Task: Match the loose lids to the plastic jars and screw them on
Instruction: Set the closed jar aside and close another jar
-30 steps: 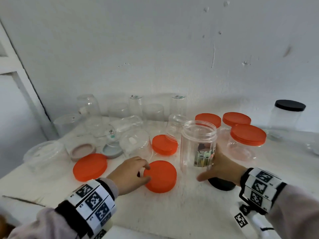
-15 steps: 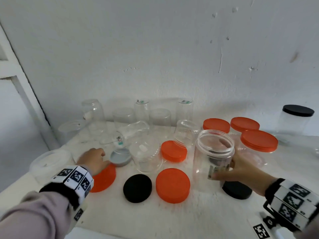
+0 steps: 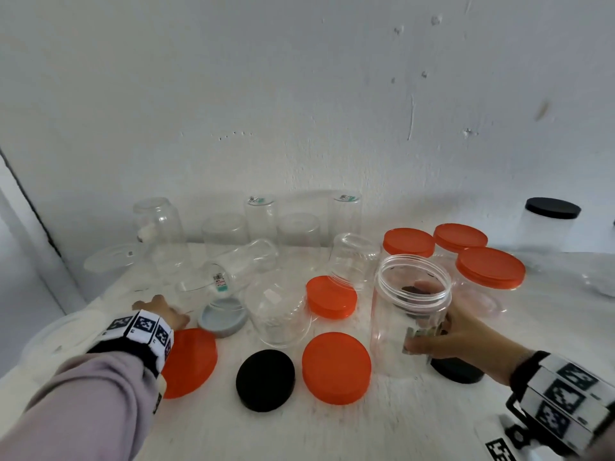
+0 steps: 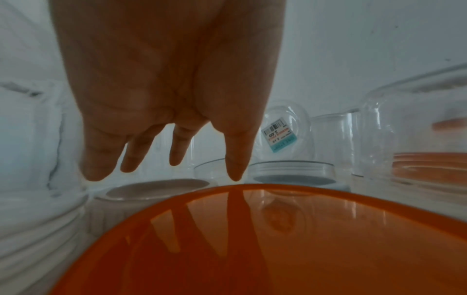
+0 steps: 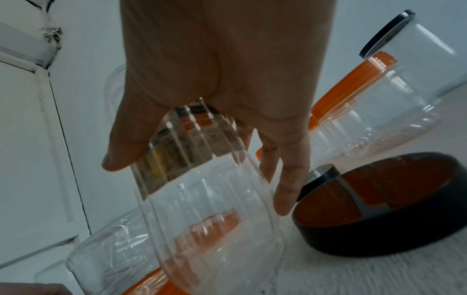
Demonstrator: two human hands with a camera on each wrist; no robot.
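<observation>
At the far left of the white table [image 3: 416, 424], the left hand [image 3: 163, 312] reached out above the far edge of a large orange lid [image 3: 189, 362], its fingers [image 4: 233, 159] straight and spread, holding nothing; the fingertips hung just over the lid's glossy rim, and whether they touched it could not be told. Right of that lid lay a grey lid [image 3: 223, 319] turned rim-up, then a black lid [image 3: 265, 379] and a second flat orange lid [image 3: 336, 367], with a smaller orange lid [image 3: 331, 297] behind them among clear upturned jars. Right of the second orange lid stood the open clear jar [image 3: 411, 311], upright on the table, ribbed, wide-mouthed, with a printed label low on its side. The right hand [image 3: 456, 337] gripped it near the base, thumb and fingers curled round the label. Another black lid [image 5: 379, 203] lay rim-up just beside that hand. Behind the jar stood three orange-capped jars [image 3: 489, 271], and farther right a black-capped jar [image 3: 549, 224]
</observation>
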